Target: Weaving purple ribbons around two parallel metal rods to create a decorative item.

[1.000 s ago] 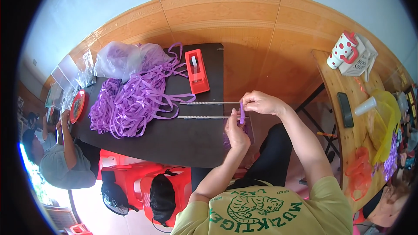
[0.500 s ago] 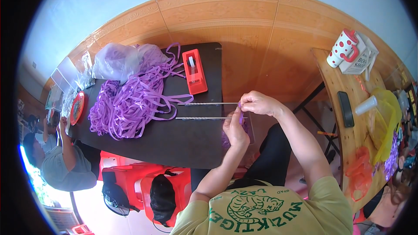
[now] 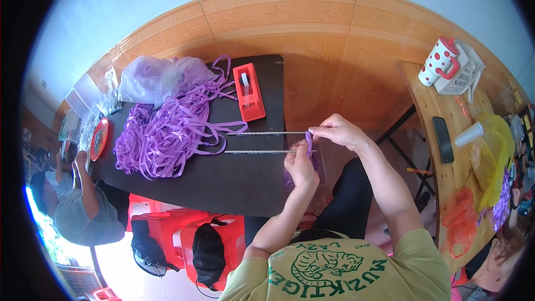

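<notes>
A dark table [image 3: 223, 192] is set before an orange-brown panelled wall [image 3: 278, 14]. In the head view, two slender rods [image 3: 273, 151] are seen lying about parallel on it, their right-hand ends carried past the table's edge. At these ends a purple ribbon strip [image 3: 309, 138] is found, spanning from one rod to the other; whether it is looped round them or only laid against them cannot be told. The strip's far end is pinched between the thumb and forefinger of the right hand [image 3: 339, 133], beside the far rod's tip. By the left hand [image 3: 301, 170], the fingertips being pressed together, the near end appears to be gripped at the near rod; its exact hold is partly hidden. A ribbon heap [image 3: 161, 139] and a red tape dispenser [image 3: 249, 93] are noted farther left. For sound work, it is judged that even tension should be applied by both hands, the strip kept flat and untwisted, and the rods' spacing preserved; with too hard a pull, the overhanging ends could be drawn together.
</notes>
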{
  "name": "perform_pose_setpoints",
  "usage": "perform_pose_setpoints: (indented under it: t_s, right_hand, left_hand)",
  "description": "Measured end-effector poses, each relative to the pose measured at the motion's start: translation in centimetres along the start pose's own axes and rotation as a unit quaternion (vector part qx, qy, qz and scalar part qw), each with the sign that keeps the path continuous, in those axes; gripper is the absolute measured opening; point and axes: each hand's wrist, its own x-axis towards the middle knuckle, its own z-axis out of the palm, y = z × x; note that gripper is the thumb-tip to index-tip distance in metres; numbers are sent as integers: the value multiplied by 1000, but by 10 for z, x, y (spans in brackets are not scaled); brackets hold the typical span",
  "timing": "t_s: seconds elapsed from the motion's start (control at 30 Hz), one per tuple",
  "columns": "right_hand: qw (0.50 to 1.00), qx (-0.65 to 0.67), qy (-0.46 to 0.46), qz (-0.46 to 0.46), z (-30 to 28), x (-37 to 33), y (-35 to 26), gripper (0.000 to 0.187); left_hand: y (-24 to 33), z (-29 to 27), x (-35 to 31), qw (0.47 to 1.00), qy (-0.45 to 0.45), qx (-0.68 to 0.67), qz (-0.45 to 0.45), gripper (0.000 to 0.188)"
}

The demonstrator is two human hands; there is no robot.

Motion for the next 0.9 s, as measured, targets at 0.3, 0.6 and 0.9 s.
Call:
perform_pose_setpoints:
  t_s: [0.3,0.6,0.9]
  right_hand:
    - [983,180,39,-16,6,-18,24,35]
    - [978,205,26,-20,17,-17,46,7]
    - [940,327,-96,5,23,5,63,10]
  left_hand:
    - [8,6,-7,1000,6,5,-23,6]
    - [10,5,-6,998,-4,32,-54,13]
    - [17,7,-14,999,17,-4,-46,15]
